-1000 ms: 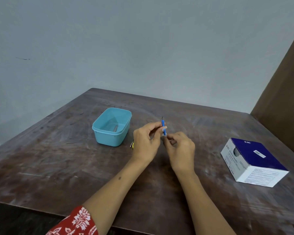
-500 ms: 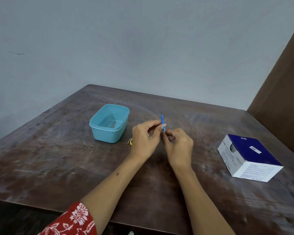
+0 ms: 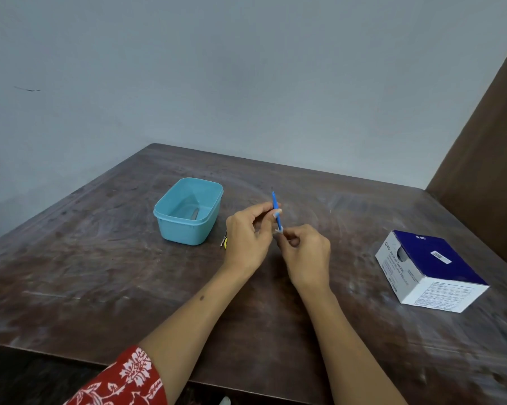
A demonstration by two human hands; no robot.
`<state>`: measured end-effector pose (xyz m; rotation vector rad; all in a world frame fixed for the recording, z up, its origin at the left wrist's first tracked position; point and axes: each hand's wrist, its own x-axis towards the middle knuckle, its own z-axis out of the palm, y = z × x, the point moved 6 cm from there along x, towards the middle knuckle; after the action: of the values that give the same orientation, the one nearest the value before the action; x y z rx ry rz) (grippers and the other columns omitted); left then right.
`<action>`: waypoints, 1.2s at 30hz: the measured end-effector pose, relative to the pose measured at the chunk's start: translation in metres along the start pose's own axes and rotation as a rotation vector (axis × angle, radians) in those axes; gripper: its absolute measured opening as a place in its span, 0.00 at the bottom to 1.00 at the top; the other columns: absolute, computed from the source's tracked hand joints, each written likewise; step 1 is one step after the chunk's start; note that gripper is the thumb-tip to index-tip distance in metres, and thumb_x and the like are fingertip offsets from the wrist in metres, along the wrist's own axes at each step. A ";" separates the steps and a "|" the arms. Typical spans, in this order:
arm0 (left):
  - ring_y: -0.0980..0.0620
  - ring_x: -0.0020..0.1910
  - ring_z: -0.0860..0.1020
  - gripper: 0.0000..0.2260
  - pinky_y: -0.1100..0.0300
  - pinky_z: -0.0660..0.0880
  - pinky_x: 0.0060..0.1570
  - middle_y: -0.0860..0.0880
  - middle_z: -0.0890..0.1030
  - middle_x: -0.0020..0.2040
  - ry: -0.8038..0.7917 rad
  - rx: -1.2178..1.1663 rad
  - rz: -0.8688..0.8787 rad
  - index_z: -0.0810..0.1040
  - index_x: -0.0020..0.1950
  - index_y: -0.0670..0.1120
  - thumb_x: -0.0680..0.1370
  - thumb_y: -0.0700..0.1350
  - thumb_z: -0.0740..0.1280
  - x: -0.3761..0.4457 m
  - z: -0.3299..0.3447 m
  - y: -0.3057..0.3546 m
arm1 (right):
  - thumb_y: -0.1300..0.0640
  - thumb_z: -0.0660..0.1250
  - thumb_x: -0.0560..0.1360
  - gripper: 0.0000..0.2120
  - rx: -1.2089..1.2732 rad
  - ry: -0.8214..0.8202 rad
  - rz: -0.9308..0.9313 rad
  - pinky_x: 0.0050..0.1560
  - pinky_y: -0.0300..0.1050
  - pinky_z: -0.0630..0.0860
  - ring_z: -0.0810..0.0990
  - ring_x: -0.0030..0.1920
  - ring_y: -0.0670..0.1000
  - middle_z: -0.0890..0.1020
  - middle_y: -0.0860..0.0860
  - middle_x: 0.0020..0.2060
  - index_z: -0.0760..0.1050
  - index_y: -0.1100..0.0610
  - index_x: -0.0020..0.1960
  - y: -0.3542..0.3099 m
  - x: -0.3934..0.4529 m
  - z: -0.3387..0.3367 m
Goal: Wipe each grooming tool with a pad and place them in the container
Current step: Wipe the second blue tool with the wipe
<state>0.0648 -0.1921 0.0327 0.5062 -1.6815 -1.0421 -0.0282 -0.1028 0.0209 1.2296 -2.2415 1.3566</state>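
- One blue tool (image 3: 276, 210) stood nearly upright above the table (image 3: 100, 273), held between two hands.
- The left hand (image 3: 247, 238) pinched the tool partway up its shaft with thumb and fingertips.
- The right hand (image 3: 306, 254) pinched one small white pad (image 3: 279, 230) against the tool's lower end.
- One teal container (image 3: 188, 211) stood just left of the hands, with one grey metal item (image 3: 195, 213) lying inside.
- One small yellow-tipped thing (image 3: 224, 242) lay beside the left hand, mostly hidden.
- One blue-and-white swab box (image 3: 430, 270) sat well apart on the right.
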 end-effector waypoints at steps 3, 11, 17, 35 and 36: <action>0.54 0.43 0.83 0.09 0.51 0.81 0.46 0.51 0.84 0.44 -0.013 0.007 -0.003 0.81 0.55 0.43 0.76 0.42 0.67 0.000 0.000 0.001 | 0.58 0.73 0.71 0.03 0.022 0.061 -0.081 0.39 0.46 0.75 0.77 0.35 0.49 0.79 0.50 0.35 0.83 0.55 0.45 -0.009 -0.001 -0.005; 0.54 0.42 0.83 0.08 0.55 0.81 0.46 0.49 0.84 0.43 -0.009 -0.016 -0.007 0.81 0.53 0.42 0.76 0.40 0.67 -0.001 0.000 0.001 | 0.57 0.71 0.72 0.04 0.008 0.029 -0.064 0.36 0.36 0.71 0.76 0.35 0.47 0.80 0.50 0.36 0.83 0.55 0.45 -0.006 0.000 -0.003; 0.57 0.41 0.83 0.08 0.63 0.80 0.43 0.47 0.84 0.43 0.008 -0.022 0.008 0.82 0.53 0.40 0.76 0.40 0.67 0.002 0.000 0.000 | 0.56 0.71 0.73 0.05 0.006 -0.028 -0.005 0.37 0.34 0.71 0.76 0.36 0.46 0.80 0.50 0.38 0.83 0.56 0.46 -0.001 0.001 0.001; 0.48 0.42 0.81 0.11 0.51 0.77 0.45 0.44 0.84 0.44 -0.191 0.247 0.218 0.82 0.53 0.42 0.74 0.40 0.64 -0.006 0.012 0.007 | 0.61 0.70 0.73 0.06 0.292 0.196 0.019 0.38 0.24 0.69 0.78 0.37 0.40 0.80 0.48 0.39 0.83 0.59 0.49 -0.004 0.002 -0.015; 0.48 0.43 0.81 0.10 0.50 0.77 0.46 0.44 0.84 0.44 -0.210 0.243 0.218 0.82 0.53 0.42 0.75 0.39 0.64 -0.006 0.013 0.006 | 0.61 0.70 0.73 0.06 0.293 0.198 0.020 0.38 0.24 0.69 0.78 0.38 0.40 0.80 0.49 0.40 0.83 0.60 0.49 -0.003 0.002 -0.016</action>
<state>0.0556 -0.1793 0.0339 0.3667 -2.0143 -0.7570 -0.0299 -0.0919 0.0325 1.1023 -1.9762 1.7790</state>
